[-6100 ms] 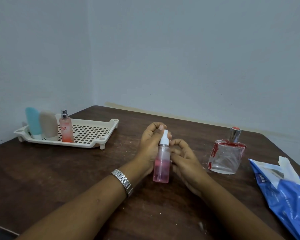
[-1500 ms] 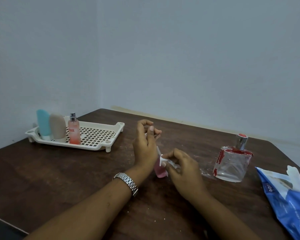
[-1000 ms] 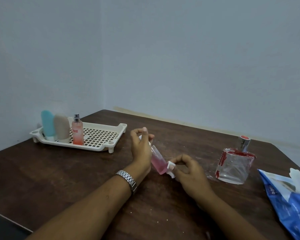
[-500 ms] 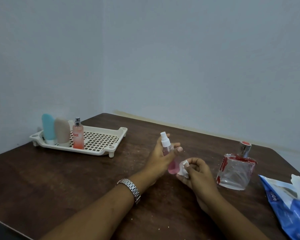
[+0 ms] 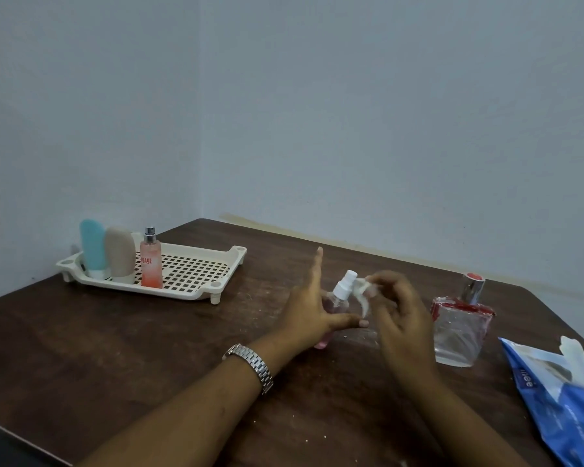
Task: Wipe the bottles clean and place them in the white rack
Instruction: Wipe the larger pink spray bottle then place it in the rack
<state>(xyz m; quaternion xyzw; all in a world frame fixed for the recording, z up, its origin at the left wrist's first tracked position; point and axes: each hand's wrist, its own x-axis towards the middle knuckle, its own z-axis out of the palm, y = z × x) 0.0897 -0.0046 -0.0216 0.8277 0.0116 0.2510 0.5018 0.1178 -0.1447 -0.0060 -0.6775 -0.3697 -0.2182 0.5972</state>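
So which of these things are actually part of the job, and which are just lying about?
In the job: pink spray bottle, white wipe, left hand, right hand, square glass bottle, white rack with teal bottle, beige bottle and peach spray bottle; blue packet, probably wipes.
Just there: wristwatch, white specks on the table.
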